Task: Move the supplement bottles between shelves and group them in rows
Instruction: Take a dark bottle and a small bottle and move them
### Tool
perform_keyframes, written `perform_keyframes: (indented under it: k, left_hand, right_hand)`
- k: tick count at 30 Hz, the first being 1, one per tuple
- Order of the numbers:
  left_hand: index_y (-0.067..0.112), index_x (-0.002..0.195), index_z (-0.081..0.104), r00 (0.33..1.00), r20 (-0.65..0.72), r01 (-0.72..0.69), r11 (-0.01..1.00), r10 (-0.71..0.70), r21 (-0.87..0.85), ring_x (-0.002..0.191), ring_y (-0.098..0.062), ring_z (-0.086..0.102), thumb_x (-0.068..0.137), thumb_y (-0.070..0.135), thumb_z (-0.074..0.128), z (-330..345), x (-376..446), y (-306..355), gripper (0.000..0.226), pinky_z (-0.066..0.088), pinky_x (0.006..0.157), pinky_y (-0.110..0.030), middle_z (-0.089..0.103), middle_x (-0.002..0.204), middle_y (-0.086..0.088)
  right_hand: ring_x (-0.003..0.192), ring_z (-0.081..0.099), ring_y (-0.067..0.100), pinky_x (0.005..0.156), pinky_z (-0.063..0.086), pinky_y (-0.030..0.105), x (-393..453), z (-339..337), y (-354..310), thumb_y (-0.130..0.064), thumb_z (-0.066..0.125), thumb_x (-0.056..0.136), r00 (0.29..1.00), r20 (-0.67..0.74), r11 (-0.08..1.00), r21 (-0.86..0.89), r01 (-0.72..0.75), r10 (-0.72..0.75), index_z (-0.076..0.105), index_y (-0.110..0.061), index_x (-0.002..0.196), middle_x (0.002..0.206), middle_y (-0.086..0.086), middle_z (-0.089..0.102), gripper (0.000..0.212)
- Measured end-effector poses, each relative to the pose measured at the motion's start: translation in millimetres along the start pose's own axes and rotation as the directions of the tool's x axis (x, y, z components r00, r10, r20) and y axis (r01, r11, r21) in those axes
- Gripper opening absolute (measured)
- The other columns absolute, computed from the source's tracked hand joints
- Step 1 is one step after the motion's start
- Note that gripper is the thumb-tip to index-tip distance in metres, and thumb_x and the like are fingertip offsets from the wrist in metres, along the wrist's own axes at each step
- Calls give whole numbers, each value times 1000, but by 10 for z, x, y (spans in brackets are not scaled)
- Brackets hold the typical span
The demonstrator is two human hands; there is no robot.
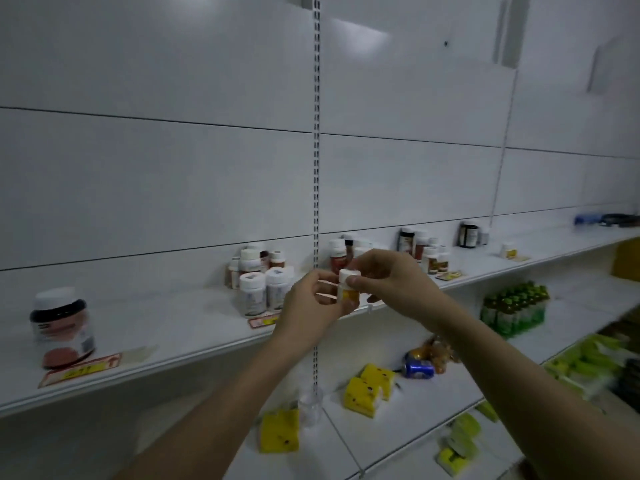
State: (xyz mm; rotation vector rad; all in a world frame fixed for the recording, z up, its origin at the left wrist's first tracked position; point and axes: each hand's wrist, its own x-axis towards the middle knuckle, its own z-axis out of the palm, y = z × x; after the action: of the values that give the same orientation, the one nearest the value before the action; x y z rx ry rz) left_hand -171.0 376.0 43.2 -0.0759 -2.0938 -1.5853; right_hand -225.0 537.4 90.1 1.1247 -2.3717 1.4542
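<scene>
Above the front edge of the upper shelf, you hold a small yellow bottle with a white cap between both hands, clear of the shelf and level with the bottle clusters behind it.

Your left hand curls around the bottle's lower body from the side, its fingers bent close against the yellow label. Your right hand pinches the white cap from above, with the thumb pressed on the near side of the cap and the other fingers wrapped over the far side. Neither hand is spread wide; both are closed down to the width of this small bottle.

To place it well, pick its row first. Two white-capped bottles stand just left of your hands, a mixed group of brown bottles stands to the right, and one more small yellow bottle sits alone farther right; that one looks like its match, so I judge the row belongs there. Carry it upright, let one hand go before you reach in, and set it down beside its partner without knocking the tight groups. A large dark jar stands well apart at the far left.
</scene>
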Motion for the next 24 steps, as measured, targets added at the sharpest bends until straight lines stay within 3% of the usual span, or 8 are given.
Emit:
perform_keyframes:
  k: [5, 11, 15, 17, 20, 21, 24]
  left_hand:
    - [24, 115, 61, 984, 171, -69, 992, 50, 107, 87, -7, 68, 75, 32, 81, 1103, 239, 212, 45, 55, 70, -21, 69, 100, 9]
    - [32, 117, 58, 958, 287, -129, 896, 2, 424, 98, -11, 61, 83, 52, 66, 1927, 460, 317, 40, 54, 86, -38, 65, 110, 10]
    - [30, 124, 58, 944, 331, -192, 795, -11, 575, 103, -12, 59, 87, 56, 57, 2358, 646, 359, 45, 51, 86, -34, 63, 119, 8]
    - [29, 125, 57, 934, 356, -206, 776, -26, 596, 101, -10, 57, 88, 55, 56, 2586, 739, 328, 45, 48, 80, -28, 61, 120, 7]
    - [25, 125, 56, 920, 390, -188, 820, -47, 541, 81, 1, 54, 90, 49, 58, 2915, 879, 233, 42, 41, 52, -6, 59, 119, 5]
    - [24, 126, 56, 916, 397, -174, 835, -57, 522, 77, 2, 53, 90, 47, 59, 3036, 944, 186, 42, 41, 47, -6, 58, 118, 5]
    - [25, 128, 55, 904, 422, -180, 837, -67, 517, 84, -2, 52, 90, 48, 58, 3385, 1191, 9, 44, 35, 54, -12, 58, 122, 4]
  right_hand:
    - [88, 68, 14, 74, 60, 30, -290, -1062, 517, -24, 73, 86, 994, -85, 993, -91, -71, 63, 71, -14, 107, 99, -3, 69, 23]
    - [87, 67, 10, 67, 59, 24, -597, -2080, 1024, -25, 72, 86, 975, -158, 977, -119, -176, 156, 68, -23, 102, 97, -6, 69, 16]
    - [84, 68, 11, 65, 57, 22, -801, -2506, 1384, -22, 72, 86, 947, -233, 963, -106, -249, 219, 67, -24, 99, 94, -5, 69, 14]
    - [84, 67, 12, 65, 56, 23, -851, -2657, 1567, -22, 72, 87, 934, -254, 955, -95, -282, 251, 67, -22, 102, 94, -4, 69, 16]
    - [84, 66, 8, 62, 49, 18, -847, -2820, 1827, -23, 72, 86, 918, -281, 945, -90, -315, 280, 68, -20, 104, 93, -6, 69, 18]
    - [84, 66, 9, 63, 49, 18, -821, -2872, 1931, -23, 72, 87, 912, -288, 941, -85, -327, 291, 68, -20, 105, 94, -5, 69, 18]
    - [87, 66, 13, 65, 51, 23, -694, -3029, 2253, -25, 72, 87, 896, -308, 926, -99, -364, 319, 69, -20, 104, 96, -3, 69, 18]
